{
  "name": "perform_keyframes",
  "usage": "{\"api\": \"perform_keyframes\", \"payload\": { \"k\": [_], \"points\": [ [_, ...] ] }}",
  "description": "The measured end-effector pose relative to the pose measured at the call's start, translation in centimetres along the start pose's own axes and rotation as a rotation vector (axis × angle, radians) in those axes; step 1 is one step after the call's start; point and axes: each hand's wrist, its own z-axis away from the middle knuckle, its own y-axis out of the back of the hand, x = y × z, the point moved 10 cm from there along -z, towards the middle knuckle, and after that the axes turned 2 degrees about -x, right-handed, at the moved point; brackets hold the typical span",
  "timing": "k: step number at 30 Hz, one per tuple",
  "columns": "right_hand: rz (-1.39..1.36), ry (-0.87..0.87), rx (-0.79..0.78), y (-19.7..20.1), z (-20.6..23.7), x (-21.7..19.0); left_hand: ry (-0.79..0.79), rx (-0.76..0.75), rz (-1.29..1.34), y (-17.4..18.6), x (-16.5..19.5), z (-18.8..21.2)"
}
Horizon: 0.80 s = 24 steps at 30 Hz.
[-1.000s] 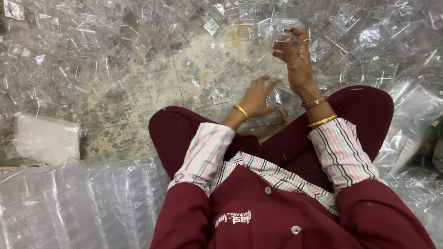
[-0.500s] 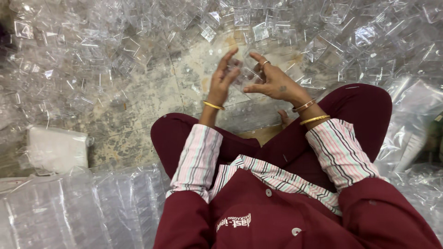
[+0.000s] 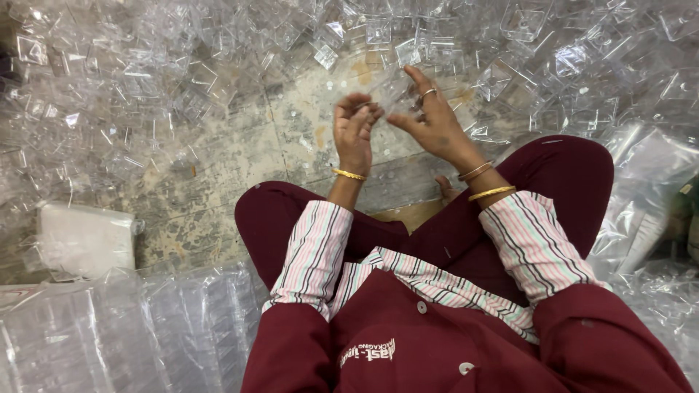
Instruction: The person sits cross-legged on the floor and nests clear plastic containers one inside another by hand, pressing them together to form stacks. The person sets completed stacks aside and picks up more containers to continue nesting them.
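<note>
Head view: left hand (image 3: 354, 135) and right hand (image 3: 431, 124) pinch one clear plastic piece (image 3: 389, 91) between fingertips, raised for handling.

A person sits cross-legged on the floor (image 3: 218, 167), seen from above, at lower centre of the frame. Both hands are raised together at upper centre: the left hand (image 3: 354, 131) beside the right hand (image 3: 435, 122), with a plastic piece (image 3: 391, 91) between them. A heap of plastic containers (image 3: 553, 58) spreads across the top of the frame and down both sides. At lower left lie stacked plastic trays (image 3: 109, 335). Just above them, at the left edge, sits a bag (image 3: 84, 240).
</note>
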Motion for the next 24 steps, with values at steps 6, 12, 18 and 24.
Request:
{"api": "perform_keyframes", "payload": {
  "k": [6, 12, 18, 24],
  "points": [
    [0.533, 0.258, 0.171, -1.2, 1.2, -2.3, 0.132, 0.291, 0.079, 2.3, -3.9, 1.6],
    [0.562, 0.285, 0.155, -2.2, 1.3, -2.2, 0.023, 0.336, 0.098, 2.7, -3.6, 1.5],
    [0.553, 0.291, 0.137, -2.3, 1.2, -2.4, 0.026, 0.298, 0.164, 2.5, -3.5, 1.5],
    [0.492, 0.313, 0.134, -2.2, 1.3, -3.0, 0.013, 0.235, 0.153, 2.7, -2.6, 1.1]
  ]
}}
